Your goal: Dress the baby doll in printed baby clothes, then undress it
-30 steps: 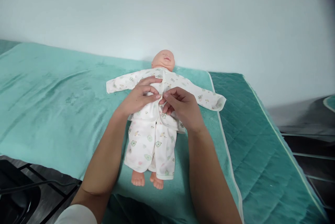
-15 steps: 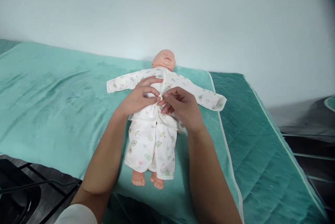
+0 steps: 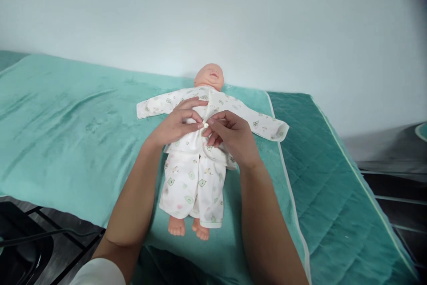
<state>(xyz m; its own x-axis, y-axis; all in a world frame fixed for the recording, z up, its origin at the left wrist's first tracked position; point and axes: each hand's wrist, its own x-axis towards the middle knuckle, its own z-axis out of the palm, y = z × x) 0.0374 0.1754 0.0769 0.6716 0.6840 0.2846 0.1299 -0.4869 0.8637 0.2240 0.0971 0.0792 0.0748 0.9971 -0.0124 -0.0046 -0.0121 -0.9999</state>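
Note:
A baby doll lies on its back on a light green towel, head toward the wall, bare feet toward me. It wears a white printed shirt and matching trousers. My left hand rests on the doll's chest and pinches the left edge of the shirt front. My right hand pinches the right edge, with a small snap button between the fingertips of both hands.
The towel lies over a darker green quilted mat that runs to the right. A pale wall stands behind. Dark floor and a black metal frame show at the lower left, more rails at the right edge.
My fingertips have closed in on the shirt's front opening, and the small snap now shows between them. Arms and doll have hardly moved.

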